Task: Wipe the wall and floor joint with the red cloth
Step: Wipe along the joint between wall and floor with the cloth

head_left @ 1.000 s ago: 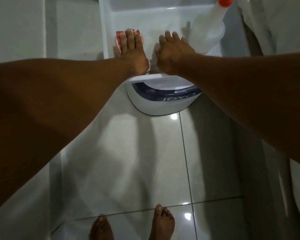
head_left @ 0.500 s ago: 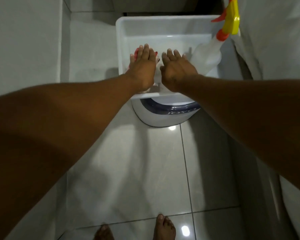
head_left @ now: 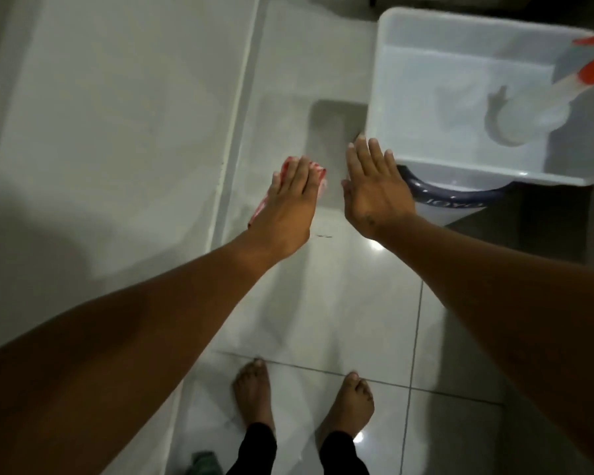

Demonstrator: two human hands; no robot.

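The red cloth (head_left: 318,174) is under my left hand (head_left: 288,204), which holds it with flat fingers above the white floor tiles; only its edges show past my fingers and wrist. The wall and floor joint (head_left: 239,125) runs as a pale strip just left of that hand. My right hand (head_left: 374,190) hovers beside it, fingers straight and apart, holding nothing, close to the near left corner of the white plastic tub (head_left: 378,63).
The tub rests on a white bucket with a blue rim (head_left: 456,200). A spray bottle with an orange and yellow head (head_left: 542,108) leans inside the tub. My bare feet (head_left: 254,392) stand on the glossy tiles. A green item (head_left: 203,462) lies by the wall.
Both hands have come out of the tub and moved left and down toward the wall joint, the left one bringing the red cloth. The view has swung left.
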